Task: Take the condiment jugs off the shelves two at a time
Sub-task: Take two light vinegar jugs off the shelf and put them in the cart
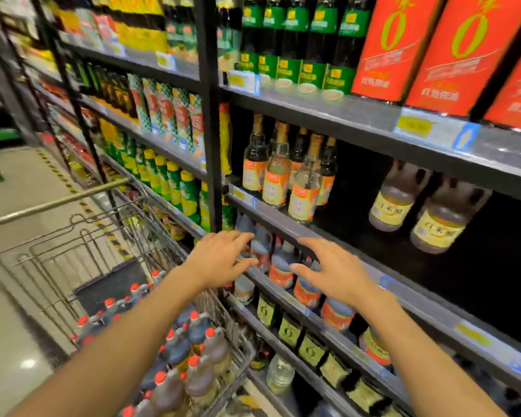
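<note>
At the far left we see a wire shopping cart [109, 236] with its handle bar crossing the aisle floor. Its near end is packed with dark condiment jugs with red caps [190, 356]; we count at least a dozen caps, though blur and our own arm hide some.

Our left hand [220, 260] reaches over the cart toward the shelves, fingers spread and relaxed, holding nothing. Its fingertips lie just in front of a row of dark jugs with orange labels [283, 269] on the shelf below the glass bottles; whether they touch we cannot tell. We count about six jugs in that row, running from far left to near right, some partly covered by our hands.

Our right hand [334, 272] is stretched out beside it, fingers also spread, empty, hovering in front of the same row.

Above the hands, a cluster of glass bottles with orange labels [286, 173] stands on the shelf; we count about six, some dark and some clear.

Further right on that shelf, two brown vinegar jugs with yellow labels [418, 206] stand side by side well apart from the bottles.

At top right, three tall red cartons [463, 49] fill the shelf above, with five green-labelled dark bottles [298, 43] to their left.
</note>
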The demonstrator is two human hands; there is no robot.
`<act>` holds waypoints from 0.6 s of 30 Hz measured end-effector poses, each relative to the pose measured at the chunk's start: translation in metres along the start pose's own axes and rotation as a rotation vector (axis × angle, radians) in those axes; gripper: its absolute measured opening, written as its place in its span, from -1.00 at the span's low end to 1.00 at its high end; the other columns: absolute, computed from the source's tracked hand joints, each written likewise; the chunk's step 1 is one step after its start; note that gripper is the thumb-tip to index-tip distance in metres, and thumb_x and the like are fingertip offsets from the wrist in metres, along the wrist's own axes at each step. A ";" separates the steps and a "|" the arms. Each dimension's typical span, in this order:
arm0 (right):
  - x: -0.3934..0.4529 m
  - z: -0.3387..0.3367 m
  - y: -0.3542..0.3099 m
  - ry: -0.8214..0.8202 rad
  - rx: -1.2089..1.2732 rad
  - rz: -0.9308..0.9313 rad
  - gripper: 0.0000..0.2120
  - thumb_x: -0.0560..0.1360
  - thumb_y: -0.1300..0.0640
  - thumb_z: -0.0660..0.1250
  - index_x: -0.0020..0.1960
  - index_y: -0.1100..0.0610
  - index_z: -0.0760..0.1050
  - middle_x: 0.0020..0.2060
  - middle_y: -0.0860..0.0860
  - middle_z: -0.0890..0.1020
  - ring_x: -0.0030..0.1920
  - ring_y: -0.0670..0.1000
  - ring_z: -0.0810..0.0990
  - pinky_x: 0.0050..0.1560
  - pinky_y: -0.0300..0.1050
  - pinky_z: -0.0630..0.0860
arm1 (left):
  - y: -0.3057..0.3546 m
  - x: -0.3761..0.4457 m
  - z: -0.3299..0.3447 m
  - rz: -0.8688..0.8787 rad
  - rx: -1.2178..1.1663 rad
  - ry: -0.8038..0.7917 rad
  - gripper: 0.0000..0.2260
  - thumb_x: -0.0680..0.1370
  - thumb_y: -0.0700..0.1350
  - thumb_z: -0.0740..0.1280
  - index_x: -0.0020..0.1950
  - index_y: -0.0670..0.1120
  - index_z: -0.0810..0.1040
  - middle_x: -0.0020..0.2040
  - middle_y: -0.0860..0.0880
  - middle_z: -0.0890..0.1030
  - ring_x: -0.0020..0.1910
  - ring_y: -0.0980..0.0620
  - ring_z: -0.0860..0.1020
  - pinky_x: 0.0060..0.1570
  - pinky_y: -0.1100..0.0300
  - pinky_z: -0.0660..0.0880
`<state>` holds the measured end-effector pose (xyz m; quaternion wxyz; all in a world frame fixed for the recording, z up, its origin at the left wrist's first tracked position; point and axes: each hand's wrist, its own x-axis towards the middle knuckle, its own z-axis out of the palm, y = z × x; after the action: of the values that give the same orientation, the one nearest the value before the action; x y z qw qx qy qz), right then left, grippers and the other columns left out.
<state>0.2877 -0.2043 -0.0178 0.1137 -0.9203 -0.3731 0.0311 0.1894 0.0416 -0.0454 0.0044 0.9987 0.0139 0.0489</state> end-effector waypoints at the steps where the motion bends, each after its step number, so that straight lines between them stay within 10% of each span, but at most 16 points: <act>1: 0.016 0.004 -0.008 -0.017 -0.008 -0.053 -0.34 0.58 -0.37 0.19 0.58 -0.11 0.22 0.53 -0.14 0.36 0.51 -0.01 0.35 0.33 0.03 0.42 | -0.011 -0.008 0.000 -0.053 -0.006 0.000 -0.39 0.64 0.30 0.07 0.59 0.00 0.22 0.44 -0.03 0.46 0.38 -0.07 0.46 0.26 -0.01 0.46; 18: 0.127 0.141 -0.151 -0.438 -0.015 -0.810 -0.32 0.58 -0.34 0.21 0.60 -0.07 0.19 0.55 -0.07 0.34 0.53 0.03 0.33 0.37 0.03 0.39 | -0.035 -0.218 0.071 -1.044 -0.182 -0.161 -0.19 0.46 0.43 -0.11 0.56 -0.03 0.28 0.38 -0.14 0.52 0.29 -0.20 0.53 0.19 -0.06 0.51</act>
<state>0.2559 0.0154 -0.1166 0.0283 -0.6728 -0.7182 0.1753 -0.0214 0.0697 -0.1378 0.1155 0.8552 0.5040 -0.0355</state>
